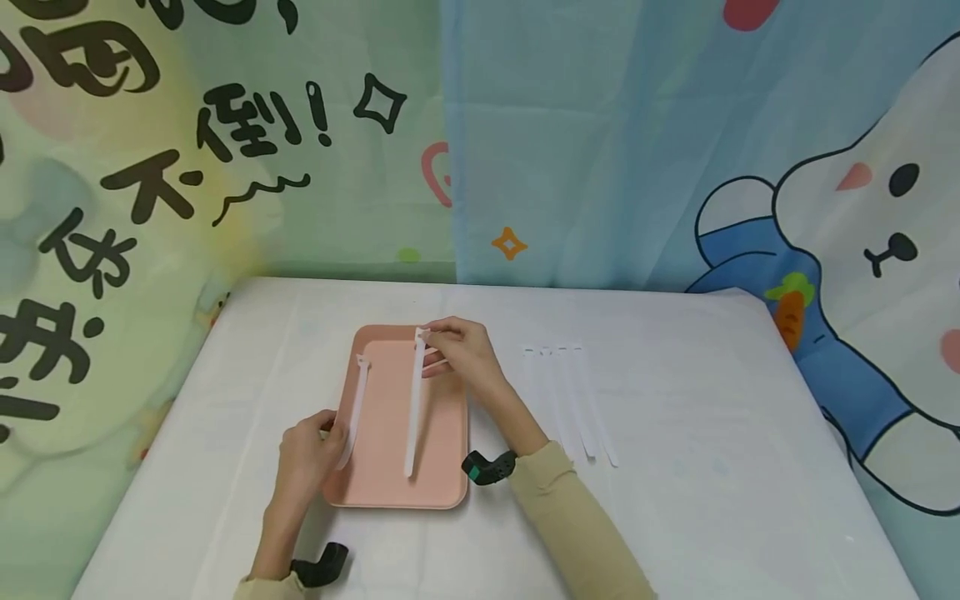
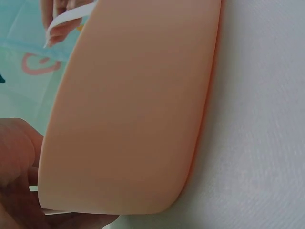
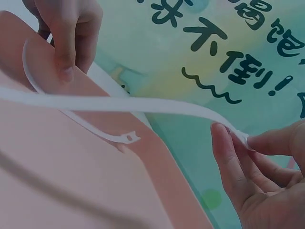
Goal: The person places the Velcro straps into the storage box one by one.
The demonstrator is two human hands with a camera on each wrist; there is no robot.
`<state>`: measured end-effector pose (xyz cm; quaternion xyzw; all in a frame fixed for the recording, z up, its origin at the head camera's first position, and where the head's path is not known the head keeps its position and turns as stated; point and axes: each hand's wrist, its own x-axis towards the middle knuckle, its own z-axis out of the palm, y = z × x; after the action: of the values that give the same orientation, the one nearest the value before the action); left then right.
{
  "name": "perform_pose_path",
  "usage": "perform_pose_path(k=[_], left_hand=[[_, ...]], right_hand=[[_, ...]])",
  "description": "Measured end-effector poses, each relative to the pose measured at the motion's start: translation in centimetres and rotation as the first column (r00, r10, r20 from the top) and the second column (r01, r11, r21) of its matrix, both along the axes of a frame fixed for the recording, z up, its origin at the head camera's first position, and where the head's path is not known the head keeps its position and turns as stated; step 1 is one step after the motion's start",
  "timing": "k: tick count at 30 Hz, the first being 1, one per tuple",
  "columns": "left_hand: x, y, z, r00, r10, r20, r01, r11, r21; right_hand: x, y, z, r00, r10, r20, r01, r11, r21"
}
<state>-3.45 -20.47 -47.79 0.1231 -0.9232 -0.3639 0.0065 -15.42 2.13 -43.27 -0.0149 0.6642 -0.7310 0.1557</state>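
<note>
A pink tray (image 1: 386, 492) lies on the white-covered table. My left hand (image 1: 311, 450) grips its left rim, thumb inside the wall and the other fingers outside. My right hand (image 1: 461, 354) pinches the far end of a white strip (image 1: 413, 408) between thumb and fingertips. That strip (image 3: 157, 106) bows slightly and hangs over the tray, its other end pointing towards me. Inside the tray, along the left wall, lies a second white strip (image 1: 358, 408). Its notched, slotted end (image 3: 129, 137) shows in the right wrist view.
Several more white strips (image 1: 577, 400) lie side by side on the table (image 1: 712, 467), right of the tray. A printed cloth backdrop (image 1: 555, 150) hangs behind the table. Black wrist cameras (image 1: 489, 468) sit at both sleeves.
</note>
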Motion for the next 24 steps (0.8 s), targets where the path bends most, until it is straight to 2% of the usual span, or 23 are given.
perform_pose_path(k=[12, 19, 24], left_hand=[[-0.2, 0.0, -0.2, 1.000, 0.008, -0.027, -0.009, 0.999, -0.038], [-0.2, 0.0, -0.1, 1.000, 0.003, -0.028, -0.004, 0.999, -0.034], [-0.4, 0.0, -0.2, 1.000, 0.003, -0.024, -0.003, 0.999, -0.035]], right_hand=[[-1.0, -2.2, -1.1, 0.997, 0.065, 0.044, -0.064, 0.997, -0.042], [-1.3, -3.1, -1.3, 0.991, 0.057, 0.119, -0.054, 0.998, -0.033], [-1.5, -3.8, -2.0, 0.988, 0.079, 0.130, -0.074, 0.996, -0.038]])
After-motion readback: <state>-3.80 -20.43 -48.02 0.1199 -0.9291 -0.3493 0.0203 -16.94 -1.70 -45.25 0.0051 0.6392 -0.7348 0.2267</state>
